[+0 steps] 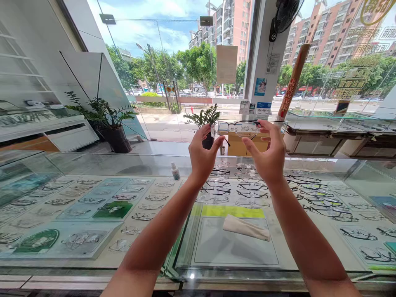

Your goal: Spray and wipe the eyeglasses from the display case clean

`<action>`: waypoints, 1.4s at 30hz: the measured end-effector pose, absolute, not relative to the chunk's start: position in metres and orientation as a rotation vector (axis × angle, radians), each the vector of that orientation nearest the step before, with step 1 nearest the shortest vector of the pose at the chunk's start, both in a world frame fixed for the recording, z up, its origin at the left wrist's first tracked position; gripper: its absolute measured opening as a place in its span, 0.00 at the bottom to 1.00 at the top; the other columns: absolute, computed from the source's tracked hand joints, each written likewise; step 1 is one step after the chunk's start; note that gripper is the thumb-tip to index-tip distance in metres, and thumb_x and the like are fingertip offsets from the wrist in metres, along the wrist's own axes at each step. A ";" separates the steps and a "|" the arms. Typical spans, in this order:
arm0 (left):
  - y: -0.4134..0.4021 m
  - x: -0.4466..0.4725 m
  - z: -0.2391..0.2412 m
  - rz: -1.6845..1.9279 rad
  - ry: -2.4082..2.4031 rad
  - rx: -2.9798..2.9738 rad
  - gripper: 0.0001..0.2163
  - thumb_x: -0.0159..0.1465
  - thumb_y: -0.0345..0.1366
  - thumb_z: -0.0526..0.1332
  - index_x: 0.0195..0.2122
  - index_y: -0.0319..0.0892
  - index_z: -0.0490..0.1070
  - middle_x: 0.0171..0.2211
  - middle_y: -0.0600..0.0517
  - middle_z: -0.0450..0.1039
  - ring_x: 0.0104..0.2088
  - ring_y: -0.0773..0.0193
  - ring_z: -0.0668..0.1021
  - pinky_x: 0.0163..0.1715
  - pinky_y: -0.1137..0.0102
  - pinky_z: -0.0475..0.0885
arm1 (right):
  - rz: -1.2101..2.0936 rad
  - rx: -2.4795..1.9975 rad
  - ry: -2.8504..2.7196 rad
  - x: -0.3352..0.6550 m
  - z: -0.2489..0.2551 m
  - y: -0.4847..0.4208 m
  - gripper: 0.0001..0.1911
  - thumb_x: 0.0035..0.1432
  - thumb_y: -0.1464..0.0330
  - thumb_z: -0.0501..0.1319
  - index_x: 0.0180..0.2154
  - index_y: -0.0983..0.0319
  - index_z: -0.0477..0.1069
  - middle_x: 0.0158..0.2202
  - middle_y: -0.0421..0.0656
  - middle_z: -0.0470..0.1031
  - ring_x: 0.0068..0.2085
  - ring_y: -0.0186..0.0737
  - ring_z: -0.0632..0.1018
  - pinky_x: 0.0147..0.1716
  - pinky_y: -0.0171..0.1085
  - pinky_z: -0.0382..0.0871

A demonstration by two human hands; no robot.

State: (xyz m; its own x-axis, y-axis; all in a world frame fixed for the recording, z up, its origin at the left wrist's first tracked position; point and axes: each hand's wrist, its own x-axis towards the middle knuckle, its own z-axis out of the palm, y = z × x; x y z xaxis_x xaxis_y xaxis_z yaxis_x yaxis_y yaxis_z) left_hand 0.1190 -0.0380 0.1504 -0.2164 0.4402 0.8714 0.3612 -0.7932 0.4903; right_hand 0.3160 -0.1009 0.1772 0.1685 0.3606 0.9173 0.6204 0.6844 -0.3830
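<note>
Both my hands are raised in front of me and hold up a pair of dark-framed glasses (238, 128) against the window light. My left hand (202, 154) pinches the left end of the frame with thumb and fingers. My right hand (269, 152) grips the right end, fingers curled round it. The lenses carry a printed sticker. Below my arms, on the glass counter (93, 165), lies a folded white cloth (246, 227) on a grey mat (235, 247).
Inside the glass showcase lie several rows of spectacle frames (312, 198). A small white bottle (175, 171) stands on the counter. Potted plants (108, 119) stand by the window. A further display counter (340, 123) runs along the right.
</note>
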 end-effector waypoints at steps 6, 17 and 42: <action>-0.037 0.119 0.151 2.204 0.979 1.899 0.29 0.64 0.55 0.73 0.61 0.48 0.74 0.58 0.43 0.81 0.58 0.49 0.83 0.55 0.54 0.80 | -0.258 -0.864 -1.456 0.318 0.175 -0.096 0.26 0.64 0.60 0.72 0.60 0.54 0.71 0.57 0.48 0.80 0.54 0.54 0.82 0.47 0.54 0.80; -0.032 0.116 0.150 2.244 0.949 1.926 0.29 0.64 0.54 0.74 0.62 0.49 0.73 0.59 0.43 0.81 0.59 0.50 0.82 0.53 0.56 0.79 | -0.272 -0.883 -1.464 0.314 0.179 -0.105 0.24 0.64 0.61 0.72 0.59 0.53 0.71 0.57 0.48 0.80 0.56 0.56 0.81 0.52 0.57 0.79; -0.062 0.122 0.165 2.448 1.143 1.998 0.27 0.62 0.49 0.76 0.58 0.44 0.75 0.51 0.45 0.80 0.52 0.53 0.81 0.52 0.58 0.76 | 0.119 -1.059 -1.511 0.322 0.178 -0.097 0.26 0.65 0.53 0.67 0.60 0.57 0.71 0.56 0.52 0.82 0.56 0.54 0.82 0.51 0.56 0.79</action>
State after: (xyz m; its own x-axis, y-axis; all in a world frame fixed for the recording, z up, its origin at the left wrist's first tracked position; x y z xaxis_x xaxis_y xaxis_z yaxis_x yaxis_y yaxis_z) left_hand 0.1218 -0.0616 0.1645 -0.2773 0.2417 0.9299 0.5580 -0.7473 0.3607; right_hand 0.3223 -0.0970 0.1783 0.1437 0.6582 0.7390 0.5346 0.5768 -0.6177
